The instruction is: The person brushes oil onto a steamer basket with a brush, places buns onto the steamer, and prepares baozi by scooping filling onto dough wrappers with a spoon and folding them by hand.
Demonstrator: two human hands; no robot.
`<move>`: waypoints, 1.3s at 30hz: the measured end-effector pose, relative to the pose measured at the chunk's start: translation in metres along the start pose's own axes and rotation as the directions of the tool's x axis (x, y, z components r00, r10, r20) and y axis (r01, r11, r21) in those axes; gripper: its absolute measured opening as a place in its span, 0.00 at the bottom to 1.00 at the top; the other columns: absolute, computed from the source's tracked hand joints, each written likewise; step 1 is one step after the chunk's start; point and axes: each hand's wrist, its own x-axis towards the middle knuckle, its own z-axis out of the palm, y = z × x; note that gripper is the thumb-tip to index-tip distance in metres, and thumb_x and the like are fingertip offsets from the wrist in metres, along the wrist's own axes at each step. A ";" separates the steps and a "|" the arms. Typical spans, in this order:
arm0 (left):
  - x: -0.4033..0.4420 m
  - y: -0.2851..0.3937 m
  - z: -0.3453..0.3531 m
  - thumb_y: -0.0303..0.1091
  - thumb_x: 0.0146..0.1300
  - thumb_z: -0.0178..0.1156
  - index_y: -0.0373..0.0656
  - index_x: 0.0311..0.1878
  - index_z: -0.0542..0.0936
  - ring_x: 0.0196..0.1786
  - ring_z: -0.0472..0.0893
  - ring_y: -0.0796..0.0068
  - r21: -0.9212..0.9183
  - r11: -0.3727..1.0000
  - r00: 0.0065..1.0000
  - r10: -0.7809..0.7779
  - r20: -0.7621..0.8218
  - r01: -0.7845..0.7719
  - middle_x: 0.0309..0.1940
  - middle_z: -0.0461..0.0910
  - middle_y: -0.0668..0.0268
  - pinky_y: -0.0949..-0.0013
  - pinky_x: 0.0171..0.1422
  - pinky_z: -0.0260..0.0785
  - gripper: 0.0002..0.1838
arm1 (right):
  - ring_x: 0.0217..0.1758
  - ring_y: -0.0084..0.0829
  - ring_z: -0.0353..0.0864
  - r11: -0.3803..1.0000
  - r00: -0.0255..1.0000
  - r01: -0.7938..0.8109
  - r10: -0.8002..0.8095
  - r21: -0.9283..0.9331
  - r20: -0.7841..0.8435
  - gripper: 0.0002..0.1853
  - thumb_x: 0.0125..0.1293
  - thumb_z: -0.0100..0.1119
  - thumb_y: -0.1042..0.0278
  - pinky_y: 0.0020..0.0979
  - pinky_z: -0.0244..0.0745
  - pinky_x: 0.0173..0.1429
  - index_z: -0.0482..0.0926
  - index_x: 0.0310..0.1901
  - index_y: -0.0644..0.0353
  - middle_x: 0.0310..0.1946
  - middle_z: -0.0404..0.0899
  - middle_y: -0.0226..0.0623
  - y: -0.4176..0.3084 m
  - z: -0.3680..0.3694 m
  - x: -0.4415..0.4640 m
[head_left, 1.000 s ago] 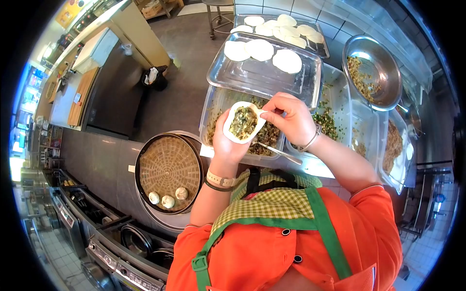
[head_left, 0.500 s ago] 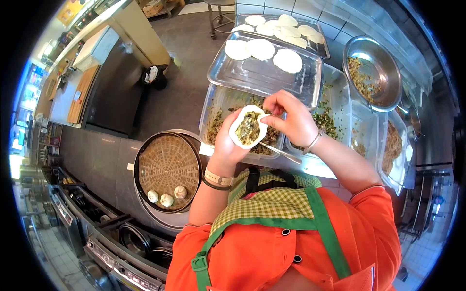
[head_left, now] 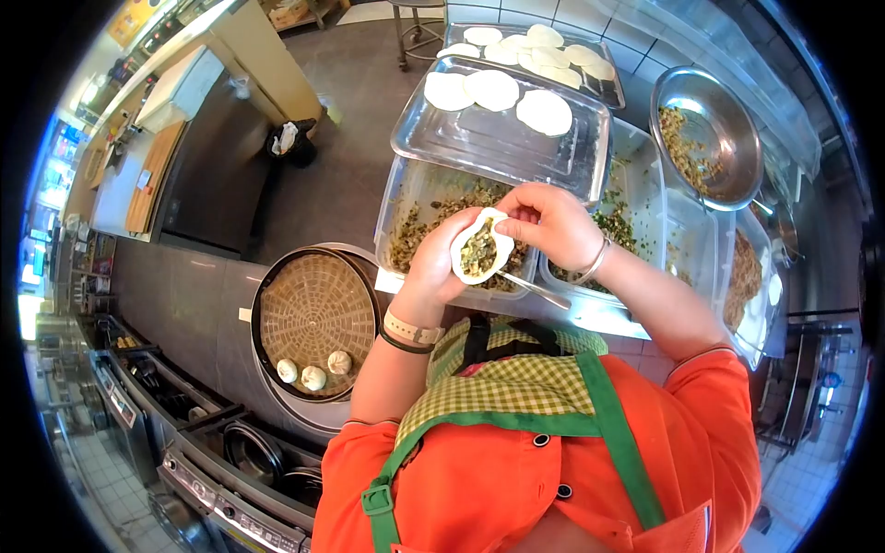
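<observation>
A white dough wrapper with chopped green filling lies cupped in my left hand, its fingers around the side. The thumb and fingertips of my right hand pinch the upper right edge of the dough. Just below both hands is a clear tub of chopped filling, with a metal spoon leaning over its front edge. Beyond it a metal tray carries three flat dough rounds. Three formed buns sit in a round woven steamer at the left.
More dough rounds lie on a far tray. A steel bowl with some filling stands at the back right, above further clear tubs. Pans and a control panel are at lower left.
The dough has gone from a wide, open cup to a narrower one, its rim drawn up around the filling. Both hands have moved slightly and come closer together.
</observation>
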 end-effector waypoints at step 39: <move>0.011 -0.018 0.000 0.41 0.67 0.40 0.38 0.45 0.72 0.40 0.77 0.74 0.098 0.981 0.964 0.182 -0.195 -0.165 0.37 0.77 0.64 0.70 0.47 0.69 0.16 | 0.29 0.34 0.72 0.701 0.731 0.502 -0.657 -0.507 -0.184 0.07 0.50 0.61 0.72 0.31 0.68 0.37 0.76 0.30 0.64 0.25 0.72 0.36 0.014 0.010 -0.006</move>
